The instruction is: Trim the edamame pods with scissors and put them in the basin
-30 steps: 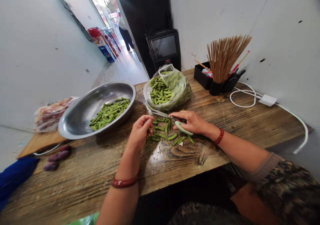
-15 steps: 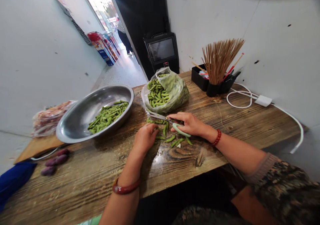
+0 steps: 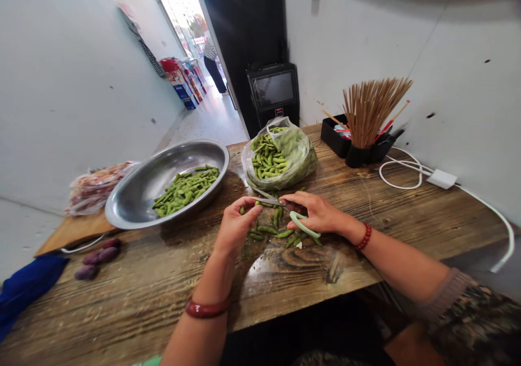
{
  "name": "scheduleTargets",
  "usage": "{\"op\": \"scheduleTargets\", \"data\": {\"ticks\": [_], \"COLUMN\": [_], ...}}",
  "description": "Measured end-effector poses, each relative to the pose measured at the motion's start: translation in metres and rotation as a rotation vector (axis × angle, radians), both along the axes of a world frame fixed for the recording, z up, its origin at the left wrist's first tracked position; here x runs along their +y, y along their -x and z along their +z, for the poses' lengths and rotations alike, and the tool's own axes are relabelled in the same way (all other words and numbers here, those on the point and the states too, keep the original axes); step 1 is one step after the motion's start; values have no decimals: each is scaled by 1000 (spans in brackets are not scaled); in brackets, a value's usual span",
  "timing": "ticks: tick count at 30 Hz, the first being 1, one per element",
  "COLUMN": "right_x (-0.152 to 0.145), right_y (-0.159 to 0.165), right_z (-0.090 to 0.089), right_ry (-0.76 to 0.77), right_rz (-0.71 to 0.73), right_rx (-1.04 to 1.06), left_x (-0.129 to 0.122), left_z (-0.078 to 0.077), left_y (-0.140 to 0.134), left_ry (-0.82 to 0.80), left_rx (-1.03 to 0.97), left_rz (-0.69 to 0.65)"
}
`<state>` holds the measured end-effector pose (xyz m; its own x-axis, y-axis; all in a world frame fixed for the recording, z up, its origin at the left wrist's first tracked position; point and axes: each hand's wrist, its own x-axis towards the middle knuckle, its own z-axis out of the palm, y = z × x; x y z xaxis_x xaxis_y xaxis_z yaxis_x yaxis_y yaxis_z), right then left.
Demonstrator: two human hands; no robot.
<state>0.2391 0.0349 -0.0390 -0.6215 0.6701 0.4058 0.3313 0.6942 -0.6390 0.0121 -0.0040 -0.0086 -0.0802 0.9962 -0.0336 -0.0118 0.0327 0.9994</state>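
Note:
Between thumb and fingers, my left hand (image 3: 236, 222) pinches a green edamame pod, mostly hidden by the fingers. My right hand (image 3: 315, 212) grips a pair of scissors (image 3: 301, 224) with pale green handles; the blades are parted and reach to the pod at my left fingertips. Loose edamame pods (image 3: 284, 234) lie on the wood below both hands. Just behind them stands a clear plastic bag (image 3: 303, 157) full of pods. To the left, a wide steel basin (image 3: 134, 192) holds a heap of cut-looking pods (image 3: 187, 189).
A black holder (image 3: 358, 156) with many thin wooden sticks (image 3: 372, 111) stands at the back right, beside a white cable (image 3: 442, 179). Several purple tubers (image 3: 97, 256), a blue cloth (image 3: 30, 290) and a bagged reddish food pack (image 3: 95, 187) are at left. A person stands in the doorway.
My left hand has risen from the loose pods with one pod in its fingers. The scissors' blades now meet that pod. The whole view has shifted slightly.

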Motion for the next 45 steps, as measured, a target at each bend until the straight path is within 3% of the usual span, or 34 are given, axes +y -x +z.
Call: {"op": "scheduleTargets", "data": {"ticks": [10, 27, 31, 37, 45], "right_x": [-2, 1, 3, 4, -1], "right_y": [3, -1, 1, 1, 2], "right_z": [-5, -1, -2, -2, -1], "right_ry": [-26, 5, 32, 65, -32], "right_rz": [37, 64, 23, -54, -2], "right_rx": [4, 14, 45, 104, 41], "left_x": [0, 1, 2, 4, 5], "left_z": [-1, -1, -2, 3, -1], "left_y": [-8, -1, 2, 3, 4], "left_ry": [-80, -15, 19, 65, 63], "left_rx": [60, 47, -32, -324, -350], "left_rz": [-19, -50, -22, -51, -69]}}
